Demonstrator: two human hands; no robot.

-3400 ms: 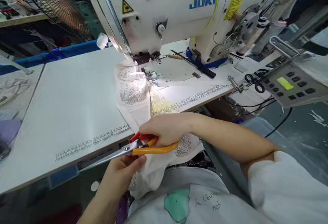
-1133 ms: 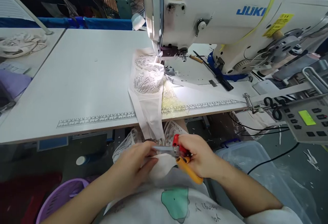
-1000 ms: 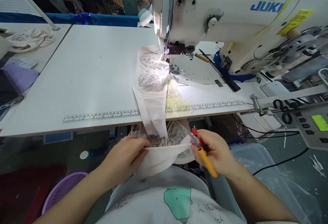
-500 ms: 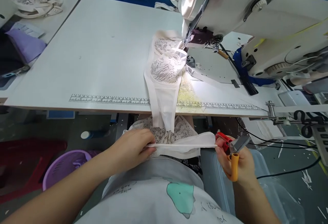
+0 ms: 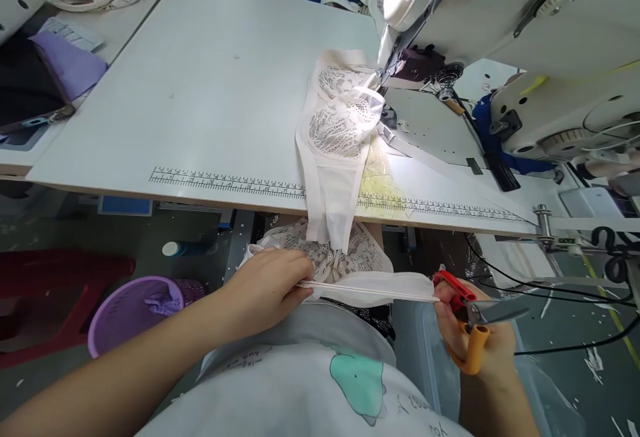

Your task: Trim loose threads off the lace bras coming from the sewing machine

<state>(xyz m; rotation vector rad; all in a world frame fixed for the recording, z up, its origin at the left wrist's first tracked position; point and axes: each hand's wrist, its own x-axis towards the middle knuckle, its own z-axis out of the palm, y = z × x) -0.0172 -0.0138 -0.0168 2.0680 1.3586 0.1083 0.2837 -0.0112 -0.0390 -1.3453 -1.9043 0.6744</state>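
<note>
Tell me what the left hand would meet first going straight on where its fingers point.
Probably the white fabric that the left hand pinches, which runs across to the right hand; depth is unclear.

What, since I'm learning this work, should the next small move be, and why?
Perhaps tilt the white fabric slightly to inspect its edge: the left hand and right hand hold that edge straight between them, and the scissors point away from it.

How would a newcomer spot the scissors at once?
Start at the white tabletop; look below its front edge, toward the right. The right hand holds the scissors beside pale, stretched fabric. Red and orange handles distinguish them from that fabric.
</note>
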